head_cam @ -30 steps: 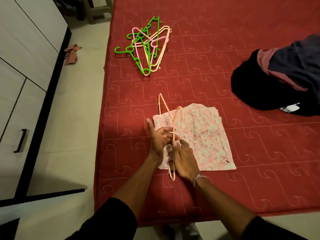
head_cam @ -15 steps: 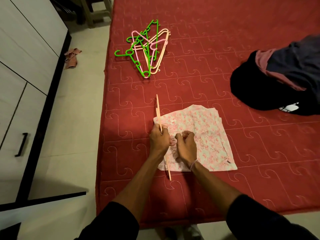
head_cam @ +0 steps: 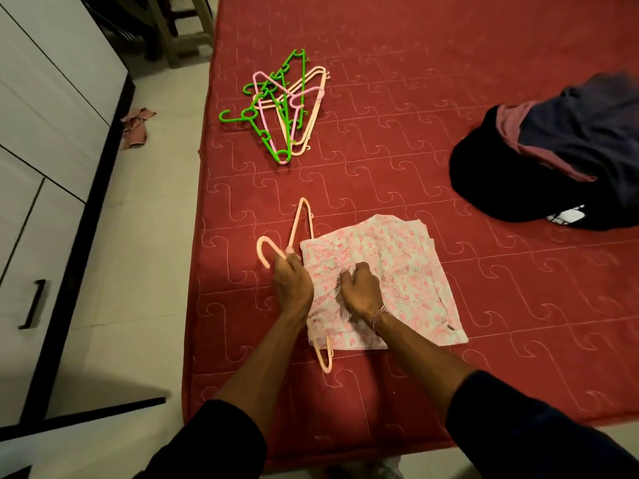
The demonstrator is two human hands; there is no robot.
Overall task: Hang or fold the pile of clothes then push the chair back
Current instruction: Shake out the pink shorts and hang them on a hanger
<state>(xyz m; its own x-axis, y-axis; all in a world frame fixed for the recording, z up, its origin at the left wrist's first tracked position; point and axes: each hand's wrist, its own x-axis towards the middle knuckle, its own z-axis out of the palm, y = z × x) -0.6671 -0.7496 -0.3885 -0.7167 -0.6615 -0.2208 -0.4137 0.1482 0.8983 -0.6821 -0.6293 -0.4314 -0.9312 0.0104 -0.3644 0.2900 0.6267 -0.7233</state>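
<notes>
A folded pink-and-white floral garment (head_cam: 397,271) lies on the red mattress (head_cam: 449,98) near its front left corner. My left hand (head_cam: 292,281) grips a peach plastic hanger (head_cam: 301,219) at the neck; its hook points left and its lower end sticks out below the cloth. My right hand (head_cam: 359,288) bunches the garment's left edge in curled fingers beside the hanger. A dark pile of clothes (head_cam: 560,160) sits at the right edge. The chair legs (head_cam: 179,25) show at the top, beyond the mattress.
A heap of green, pink and peach hangers (head_cam: 283,108) lies at the mattress's far left. A white wardrobe with black trim (head_cam: 41,167) stands on the left across a strip of pale floor. A small reddish rag (head_cam: 136,126) lies on the floor.
The hanger has turned from edge-on to flat, its hook now pointing left. Its lower part has slid under the garment's left edge. My right hand still bunches the cloth.
</notes>
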